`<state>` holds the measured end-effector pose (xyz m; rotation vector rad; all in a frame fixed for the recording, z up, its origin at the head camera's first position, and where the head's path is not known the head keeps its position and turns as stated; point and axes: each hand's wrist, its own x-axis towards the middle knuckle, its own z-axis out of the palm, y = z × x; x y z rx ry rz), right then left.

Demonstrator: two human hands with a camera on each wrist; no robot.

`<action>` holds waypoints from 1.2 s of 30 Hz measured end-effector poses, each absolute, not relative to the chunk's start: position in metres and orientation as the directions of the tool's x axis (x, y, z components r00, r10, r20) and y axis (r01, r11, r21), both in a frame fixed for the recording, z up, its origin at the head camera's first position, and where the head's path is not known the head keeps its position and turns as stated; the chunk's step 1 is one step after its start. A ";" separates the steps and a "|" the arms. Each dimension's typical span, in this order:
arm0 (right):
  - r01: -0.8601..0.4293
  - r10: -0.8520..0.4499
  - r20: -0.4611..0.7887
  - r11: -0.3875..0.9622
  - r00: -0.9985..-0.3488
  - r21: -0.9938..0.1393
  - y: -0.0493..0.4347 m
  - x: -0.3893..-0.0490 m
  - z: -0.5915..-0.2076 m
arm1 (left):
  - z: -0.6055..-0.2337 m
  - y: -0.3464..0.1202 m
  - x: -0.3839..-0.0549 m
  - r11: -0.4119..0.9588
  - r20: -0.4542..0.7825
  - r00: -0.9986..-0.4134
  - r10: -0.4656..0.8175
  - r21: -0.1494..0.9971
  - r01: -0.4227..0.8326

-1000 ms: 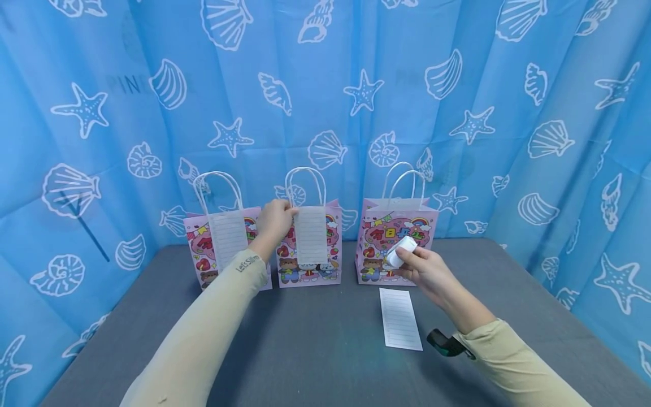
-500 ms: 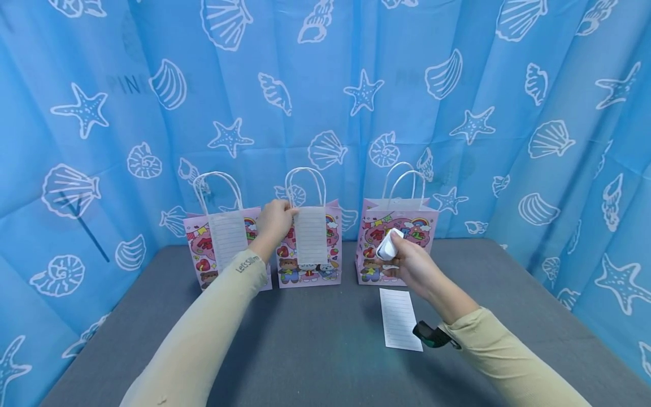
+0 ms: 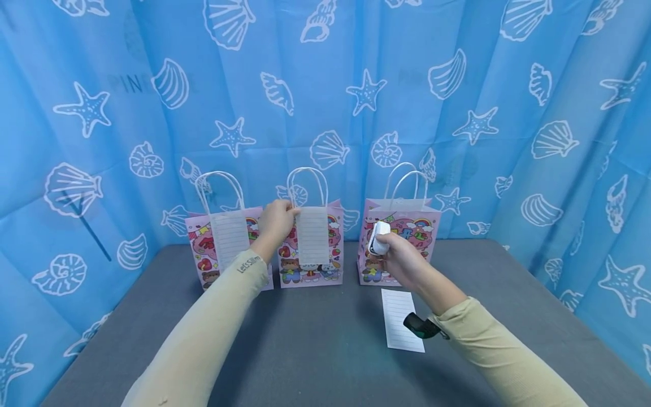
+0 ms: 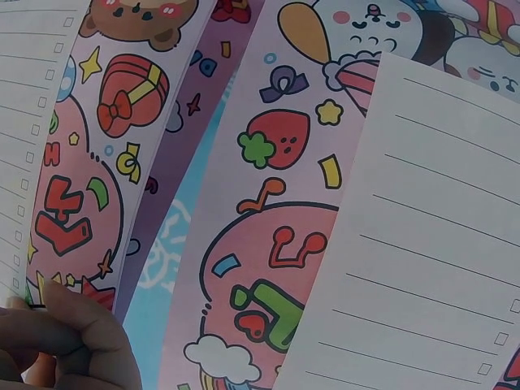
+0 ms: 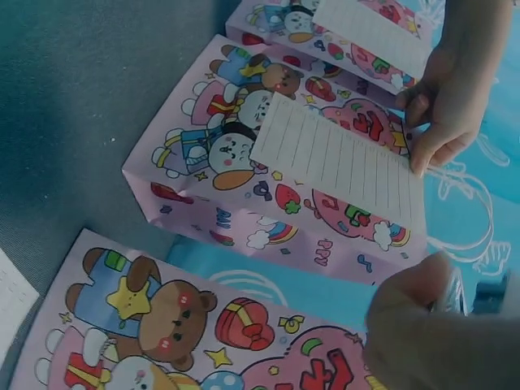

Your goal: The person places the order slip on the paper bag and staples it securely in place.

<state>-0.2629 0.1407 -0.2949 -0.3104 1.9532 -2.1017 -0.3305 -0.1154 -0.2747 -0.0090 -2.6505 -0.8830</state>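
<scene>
At the top left corner of a lined paper sheet (image 3: 312,234), my left hand (image 3: 276,223) pinches the sheet against the rim of the middle pink gift bag (image 3: 285,274). My right hand (image 3: 404,263) grips a small white stapler (image 3: 379,238) in the air, in front of the right gift bag (image 3: 424,226). In the right wrist view, the thumb of that hand hides most of the stapler. The left gift bag (image 3: 251,226) has another lined sheet (image 3: 229,240) on its front. All three bags stand upright with white handles raised.
One more lined sheet (image 3: 402,319) lies on the grey tabletop (image 3: 315,350) before the right bag, partly behind the right wrist's dark camera (image 3: 421,325). Behind the bags hangs a blue curtain (image 3: 325,85) with white shells and starfish.
My right hand has moved left with the stapler and turned it more upright. The left hand keeps its place on the middle bag's sheet.
</scene>
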 end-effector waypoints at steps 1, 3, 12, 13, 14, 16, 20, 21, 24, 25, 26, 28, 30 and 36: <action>0.037 -0.339 -0.010 -0.072 -0.941 -0.997 0.140 -0.263 -0.295 | -0.275 -0.115 -0.330 0.806 0.323 -0.941 -0.101 0.581 0.113; 0.025 -0.352 0.006 -0.083 -0.936 -0.996 0.139 -0.264 -0.294 | -0.274 -0.114 -0.329 0.807 0.318 -0.942 -0.103 0.581 0.108; -0.064 -0.278 0.052 0.032 -0.959 -0.997 0.128 -0.272 -0.287 | -0.273 -0.114 -0.328 0.812 0.309 -0.945 -0.109 0.576 0.095; -0.074 -0.266 0.059 0.045 -0.962 -0.996 0.126 -0.274 -0.286 | -0.274 -0.114 -0.328 0.813 0.308 -0.945 -0.111 0.575 0.092; -0.082 -0.261 0.067 0.048 -0.963 -0.995 0.124 -0.275 -0.285 | -0.274 -0.114 -0.328 0.814 0.308 -0.945 -0.110 0.574 0.092; -0.089 -0.247 0.077 0.038 -0.966 -0.995 0.121 -0.278 -0.283 | -0.274 -0.114 -0.329 0.811 0.308 -0.945 -0.109 0.577 0.095; -0.100 -0.233 0.101 -0.016 -0.967 -0.995 0.113 -0.283 -0.281 | -0.275 -0.114 -0.329 0.805 0.314 -0.944 -0.102 0.584 0.107; -0.102 -0.231 0.105 -0.024 -0.967 -0.994 0.111 -0.284 -0.281 | -0.275 -0.114 -0.329 0.804 0.315 -0.943 -0.104 0.585 0.106; -0.116 -0.224 0.118 -0.024 -0.967 -0.993 0.105 -0.287 -0.280 | -0.275 -0.113 -0.329 0.803 0.317 -0.942 -0.110 0.586 0.104; -0.122 -0.220 0.124 -0.021 -0.968 -0.992 0.103 -0.288 -0.279 | -0.275 -0.113 -0.329 0.803 0.318 -0.942 -0.111 0.587 0.103; -0.130 -0.218 0.131 -0.017 -0.967 -0.991 0.101 -0.289 -0.279 | -0.275 -0.113 -0.329 0.801 0.318 -0.941 -0.113 0.590 0.103; -0.146 -0.214 0.144 -0.006 -0.966 -0.989 0.098 -0.293 -0.278 | -0.275 -0.114 -0.329 0.800 0.317 -0.942 -0.114 0.592 0.102; -0.167 -0.213 0.161 0.011 -0.964 -0.986 0.095 -0.297 -0.277 | -0.274 -0.114 -0.329 0.800 0.315 -0.942 -0.114 0.591 0.101; -0.214 -0.222 0.195 0.065 -0.955 -0.975 0.088 -0.306 -0.274 | -0.274 -0.114 -0.329 0.808 0.310 -0.944 -0.112 0.582 0.095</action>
